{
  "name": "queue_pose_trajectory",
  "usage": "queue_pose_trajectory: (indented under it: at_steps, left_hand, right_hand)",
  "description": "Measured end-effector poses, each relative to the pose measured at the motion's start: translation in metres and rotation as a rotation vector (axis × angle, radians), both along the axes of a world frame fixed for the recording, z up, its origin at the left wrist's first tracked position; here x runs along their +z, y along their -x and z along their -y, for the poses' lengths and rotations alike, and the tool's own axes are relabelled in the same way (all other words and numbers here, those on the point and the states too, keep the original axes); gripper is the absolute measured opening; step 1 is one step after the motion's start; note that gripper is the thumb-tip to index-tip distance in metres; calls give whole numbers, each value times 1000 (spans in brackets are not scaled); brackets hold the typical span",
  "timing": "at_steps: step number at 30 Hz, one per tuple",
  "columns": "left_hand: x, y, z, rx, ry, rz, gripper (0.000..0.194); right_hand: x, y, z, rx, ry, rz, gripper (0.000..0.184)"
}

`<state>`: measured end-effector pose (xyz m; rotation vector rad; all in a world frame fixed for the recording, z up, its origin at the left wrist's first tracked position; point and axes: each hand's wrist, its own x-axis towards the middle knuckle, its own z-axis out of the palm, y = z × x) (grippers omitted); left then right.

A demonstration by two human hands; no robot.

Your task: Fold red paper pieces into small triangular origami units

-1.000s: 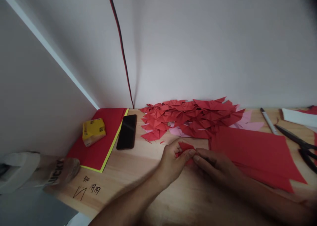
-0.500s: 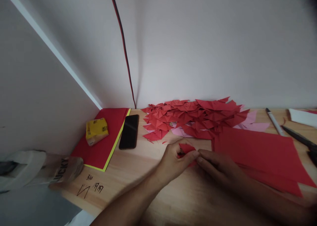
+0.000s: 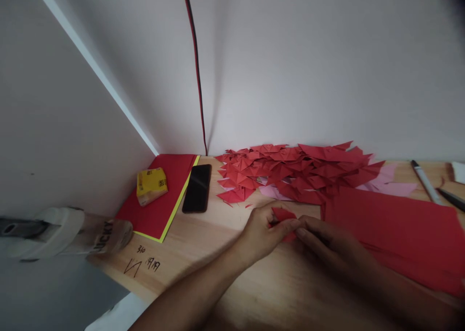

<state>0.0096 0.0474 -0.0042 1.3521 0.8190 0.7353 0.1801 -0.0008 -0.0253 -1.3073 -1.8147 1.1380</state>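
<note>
A small folded piece of red paper is pinched in my left hand, its lower part hidden by the thumb. My right hand is closed, with thumb and fingertips pressed on the same paper's right edge. Both hands hover just above the wooden table. Behind them lies a long heap of folded red paper pieces, with some pink paper under its right end. To the right, large red paper sheets are stacked, partly behind my right forearm.
A black phone lies left of the heap. Beside it, a yellow-wrapped packet rests on red and yellow sheets. A clear bottle is at the left edge. A pen and a black-handled tool lie far right.
The view has turned slightly left, so things on the table appear shifted right. Both hands keep hold of the red paper in nearly the same pose.
</note>
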Motion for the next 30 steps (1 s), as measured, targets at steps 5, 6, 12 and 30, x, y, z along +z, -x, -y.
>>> queue_pose_trajectory:
  at_steps: [5, 6, 12, 30]
  left_hand:
    - [-1, 2, 1, 16, -69, -17, 28]
    - [-1, 2, 0, -2, -50, -7, 29]
    - [4, 2, -3, -9, -91, -60, 32]
    - [4, 2, -5, -89, 251, 80, 48]
  right_hand:
    - [3, 0, -1, 4, -27, 11, 37]
    - [4, 0, -2, 5, -29, 13, 37]
    - [9, 1, -4, 62, 9, 32, 36]
    - [6, -4, -5, -48, 11, -74, 39]
